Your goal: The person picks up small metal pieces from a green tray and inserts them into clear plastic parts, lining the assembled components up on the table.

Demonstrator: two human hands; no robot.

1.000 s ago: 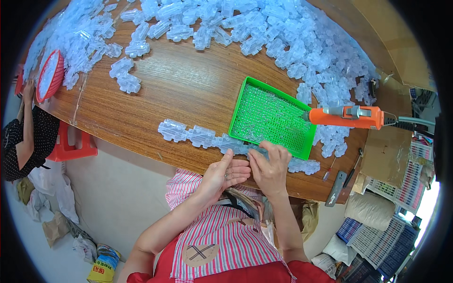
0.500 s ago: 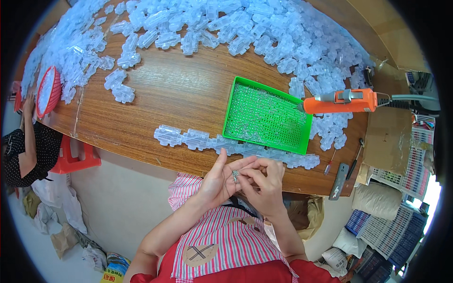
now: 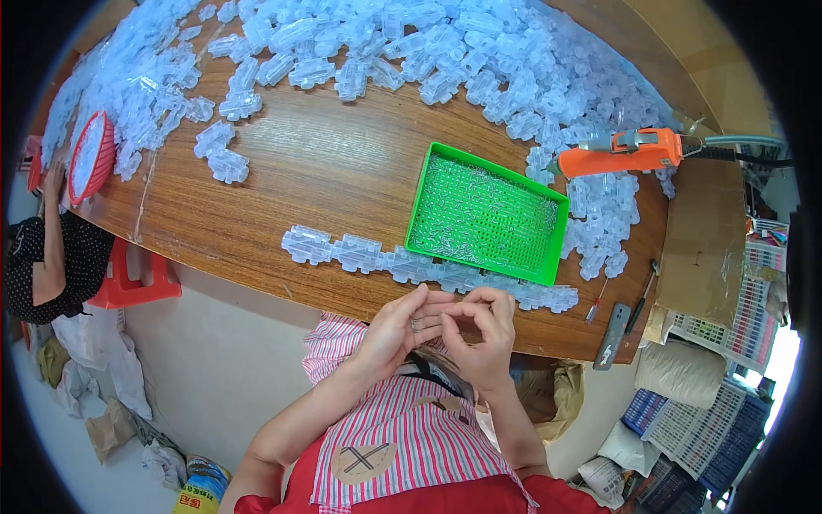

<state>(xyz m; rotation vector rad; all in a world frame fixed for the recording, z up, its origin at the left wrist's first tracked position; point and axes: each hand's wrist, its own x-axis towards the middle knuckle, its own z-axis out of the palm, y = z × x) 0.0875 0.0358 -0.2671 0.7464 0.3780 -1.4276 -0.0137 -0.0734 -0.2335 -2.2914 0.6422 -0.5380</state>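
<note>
My left hand [image 3: 387,336] is cupped in front of the table edge, palm up. A few small silvery screws [image 3: 417,325] show in it, partly covered by the fingers. My right hand [image 3: 488,341] is beside it, thumb and forefinger pinched together near the left fingertips; whatever is in the pinch is too small to make out. Just beyond both hands runs a row of clear plastic housings [image 3: 357,254] along the near table edge. A green tray [image 3: 561,240] with many small silvery screws stands partly over that row.
An orange electric screwdriver [image 3: 621,154] hangs right of the tray on its cable. Heaps of clear plastic parts [image 3: 505,60] cover the far table. At the right lie a small screwdriver [image 3: 592,310] and a grey bar [image 3: 612,338]. Another person's arm [image 3: 53,231] is beside a red basket [image 3: 104,163].
My left fingers have curled further over the screws, and the right pinch has drawn slightly away from the palm. The electric screwdriver has swung upward, away from the tray's corner.
</note>
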